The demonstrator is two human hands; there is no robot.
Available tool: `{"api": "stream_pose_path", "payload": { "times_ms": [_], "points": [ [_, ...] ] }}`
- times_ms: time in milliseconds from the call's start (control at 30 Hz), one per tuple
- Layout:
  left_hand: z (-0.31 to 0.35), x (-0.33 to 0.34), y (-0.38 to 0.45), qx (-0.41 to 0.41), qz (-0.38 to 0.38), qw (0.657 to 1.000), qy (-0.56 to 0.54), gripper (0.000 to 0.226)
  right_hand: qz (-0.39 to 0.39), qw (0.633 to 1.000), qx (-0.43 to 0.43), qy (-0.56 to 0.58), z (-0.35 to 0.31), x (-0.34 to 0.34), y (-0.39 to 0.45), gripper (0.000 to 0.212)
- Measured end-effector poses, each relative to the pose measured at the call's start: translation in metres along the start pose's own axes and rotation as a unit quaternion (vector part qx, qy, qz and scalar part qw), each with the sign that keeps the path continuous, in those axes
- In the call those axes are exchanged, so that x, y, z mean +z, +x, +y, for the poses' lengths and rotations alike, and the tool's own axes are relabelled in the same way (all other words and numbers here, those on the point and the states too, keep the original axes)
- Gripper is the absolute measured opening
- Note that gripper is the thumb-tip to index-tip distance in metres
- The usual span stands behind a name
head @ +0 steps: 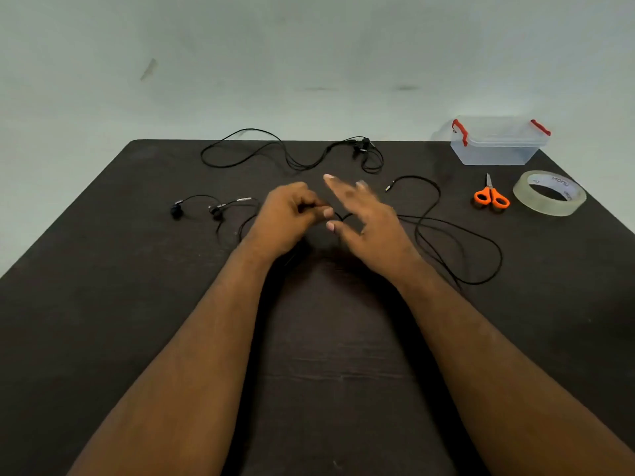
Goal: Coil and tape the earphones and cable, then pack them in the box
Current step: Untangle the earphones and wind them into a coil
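Observation:
Black earphones lie on the dark table: their two earbuds (177,211) sit at the left and their thin cable (457,255) loops out to the right, ending in a plug (389,188). My left hand (288,218) pinches this cable at the table's middle, fingers curled. My right hand (364,218) is beside it with fingers spread and straight; a short bend of cable shows between thumb and fingers. A second black cable (240,149) with earbuds (362,146) lies loose at the far edge. The clear box (494,142) with red clips stands at the far right, lid on.
Orange-handled scissors (491,197) lie near the right edge, blades pointing away. A roll of clear tape (549,193) lies flat to their right. A pale wall rises behind the table's far edge (309,140).

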State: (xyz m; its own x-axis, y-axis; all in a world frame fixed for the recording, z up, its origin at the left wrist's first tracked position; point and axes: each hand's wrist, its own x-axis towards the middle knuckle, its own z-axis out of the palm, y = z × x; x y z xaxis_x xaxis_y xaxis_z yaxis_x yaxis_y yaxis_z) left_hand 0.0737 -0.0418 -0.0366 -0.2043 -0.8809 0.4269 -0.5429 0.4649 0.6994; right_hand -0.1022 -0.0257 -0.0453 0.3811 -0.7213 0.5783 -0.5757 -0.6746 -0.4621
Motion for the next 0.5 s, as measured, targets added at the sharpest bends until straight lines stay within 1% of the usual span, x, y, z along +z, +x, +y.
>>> {"api": "stream_pose_path", "payload": {
  "times_ms": [67, 133, 200, 300, 400, 500],
  "points": [
    [0.004, 0.011, 0.0, -0.005, -0.041, 0.999, -0.02, 0.005, 0.003, 0.988, 0.083, 0.131, -0.001, -0.003, -0.002, 0.054],
    [0.004, 0.014, 0.0, -0.021, -0.048, 0.998, -0.043, 0.006, 0.034, 0.975, 0.148, 0.164, 0.005, -0.006, -0.003, 0.046],
    [0.003, 0.013, -0.001, -0.036, -0.042, 0.997, -0.06, 0.013, 0.052, 0.973, 0.156, 0.161, 0.01, -0.008, -0.003, 0.034],
    [0.003, 0.008, -0.001, -0.056, -0.064, 0.995, -0.061, 0.007, 0.031, 0.977, 0.139, 0.16, 0.01, -0.01, -0.001, 0.018],
    [-0.002, -0.001, 0.0, -0.067, -0.087, 0.993, -0.043, 0.005, 0.033, 0.981, 0.138, 0.129, 0.017, -0.016, 0.001, 0.009],
    [-0.007, -0.012, 0.0, -0.075, -0.086, 0.993, -0.022, 0.005, 0.059, 0.982, 0.15, 0.096, 0.026, -0.023, 0.0, 0.004]
  ]
}}
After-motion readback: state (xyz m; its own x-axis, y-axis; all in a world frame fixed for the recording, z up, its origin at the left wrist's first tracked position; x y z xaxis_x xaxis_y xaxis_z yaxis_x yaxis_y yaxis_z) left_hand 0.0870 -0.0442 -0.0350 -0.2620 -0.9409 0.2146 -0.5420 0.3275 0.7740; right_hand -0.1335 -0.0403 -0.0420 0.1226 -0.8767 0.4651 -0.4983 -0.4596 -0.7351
